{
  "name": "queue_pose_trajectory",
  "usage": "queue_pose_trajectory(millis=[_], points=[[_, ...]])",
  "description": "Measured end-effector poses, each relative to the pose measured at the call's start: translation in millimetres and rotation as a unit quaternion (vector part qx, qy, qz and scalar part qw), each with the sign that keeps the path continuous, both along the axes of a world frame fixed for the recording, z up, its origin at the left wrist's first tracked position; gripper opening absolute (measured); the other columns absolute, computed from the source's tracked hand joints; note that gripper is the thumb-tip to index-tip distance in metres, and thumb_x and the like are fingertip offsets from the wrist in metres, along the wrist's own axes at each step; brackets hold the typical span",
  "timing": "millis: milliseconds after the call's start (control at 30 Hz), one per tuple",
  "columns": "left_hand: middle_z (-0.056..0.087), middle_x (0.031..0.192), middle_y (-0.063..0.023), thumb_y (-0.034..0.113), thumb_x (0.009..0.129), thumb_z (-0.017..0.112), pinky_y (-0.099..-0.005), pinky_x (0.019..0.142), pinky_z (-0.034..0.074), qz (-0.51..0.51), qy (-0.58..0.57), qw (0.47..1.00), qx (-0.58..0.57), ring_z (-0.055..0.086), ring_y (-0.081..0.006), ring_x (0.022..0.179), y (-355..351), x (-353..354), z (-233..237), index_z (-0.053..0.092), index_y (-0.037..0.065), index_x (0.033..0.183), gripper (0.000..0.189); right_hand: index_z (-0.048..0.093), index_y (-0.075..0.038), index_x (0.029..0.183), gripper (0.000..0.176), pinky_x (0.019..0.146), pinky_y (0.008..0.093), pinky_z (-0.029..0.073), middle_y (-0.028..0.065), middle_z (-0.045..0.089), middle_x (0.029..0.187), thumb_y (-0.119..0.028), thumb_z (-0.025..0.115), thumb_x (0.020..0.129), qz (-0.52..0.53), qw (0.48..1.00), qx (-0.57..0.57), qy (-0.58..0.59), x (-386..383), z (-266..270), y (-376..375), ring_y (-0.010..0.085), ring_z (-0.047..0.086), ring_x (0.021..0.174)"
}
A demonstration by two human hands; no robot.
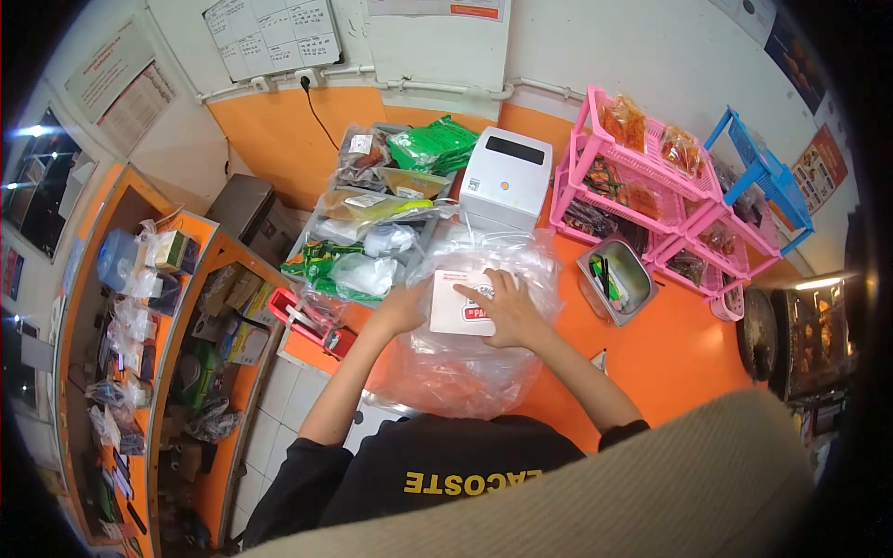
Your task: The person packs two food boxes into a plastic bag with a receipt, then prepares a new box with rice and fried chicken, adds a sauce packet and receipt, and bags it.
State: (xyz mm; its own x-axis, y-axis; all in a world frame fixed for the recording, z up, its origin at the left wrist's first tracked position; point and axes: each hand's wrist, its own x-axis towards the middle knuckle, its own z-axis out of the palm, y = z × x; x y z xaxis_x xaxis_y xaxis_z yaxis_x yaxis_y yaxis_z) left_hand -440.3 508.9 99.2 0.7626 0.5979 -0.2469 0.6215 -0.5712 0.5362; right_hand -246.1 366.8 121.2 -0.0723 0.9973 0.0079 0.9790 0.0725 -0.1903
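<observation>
Looks unbagged so far: white box (453,314) lies on clear bag (465,377), left hand (405,312) gripping its edge, right hand (510,314) flat on top.

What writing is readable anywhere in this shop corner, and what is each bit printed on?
"LACOSTE": yellow letters, seen upside down, on the black shirt.
"PA": start of a word in a red patch on the white packet, the rest hidden by the right hand.
Whiteboard: handwriting too small to read.
Wall posters: blurred, unreadable.
</observation>
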Motion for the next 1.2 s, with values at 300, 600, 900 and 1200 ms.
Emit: queue_pose_trajectory(millis=[300, 600, 900, 1200], points=[[0.064, 0.097, -0.0205, 0.02, 0.078, 0.064, -0.0389, 0.076, 0.048, -0.011, -0.135, 0.989, 0.056, 0.061, -0.0322, 0.086, 8.0, -12.3, 31.1, 0.059, 0.01, 0.117, 0.041, 0.057, -0.007, 0.112, 0.039, 0.095, 0.0415, 0.04, 0.0187, 0.051, 0.115, -0.021, 0.067, 0.078, -0.128, 0.948, 0.209, 0.205, 15.6, -4.9, -64.5, 0.034, 0.048, 0.111], [0.062, 0.094, -0.0241, 0.028, 0.087, 0.059, -0.0418, 0.079, 0.046, 0.06, -0.086, 0.992, -0.075, 0.061, -0.0382, 0.089, 12.1, 1.2, 40.4, 0.061, 0.013, 0.112, 0.03, 0.062, 0.001, 0.091, 0.034, 0.062, 0.0352, 0.05, 0.0173, 0.063, 0.076, -0.032, 0.064, 0.084, -0.76, 0.613, -0.077, 0.2, 68.5, -104.7, -329.5, 0.0306, 0.064, 0.07], [0.054, 0.118, -0.0188, 0.019, 0.085, 0.059, -0.0407, 0.09, 0.043, -0.025, -0.247, 0.946, 0.207, 0.053, -0.0356, 0.109, -43.2, 0.0, 77.2, 0.055, 0.005, 0.112, 0.031, 0.061, 0.0, 0.077, 0.026, 0.051, 0.0307, 0.045, 0.0082, 0.057, 0.06, -0.023, 0.073, 0.076, -0.721, 0.628, 0.147, 0.254, 65.9, -71.3, -309.2, 0.0152, 0.054, 0.052], [0.045, 0.133, -0.0113, 0.034, 0.097, 0.046, -0.0339, 0.102, 0.034, -0.383, -0.248, 0.696, -0.554, 0.04, -0.0204, 0.125, -174.3, 54.5, 27.1, 0.035, -0.001, 0.135, 0.052, 0.045, -0.006, 0.068, 0.029, 0.058, 0.0214, 0.042, -0.0011, 0.055, 0.07, -0.004, 0.072, 0.078, -0.382, 0.716, 0.313, 0.493, -32.7, 94.1, -117.5, 0.0052, 0.051, 0.065]])
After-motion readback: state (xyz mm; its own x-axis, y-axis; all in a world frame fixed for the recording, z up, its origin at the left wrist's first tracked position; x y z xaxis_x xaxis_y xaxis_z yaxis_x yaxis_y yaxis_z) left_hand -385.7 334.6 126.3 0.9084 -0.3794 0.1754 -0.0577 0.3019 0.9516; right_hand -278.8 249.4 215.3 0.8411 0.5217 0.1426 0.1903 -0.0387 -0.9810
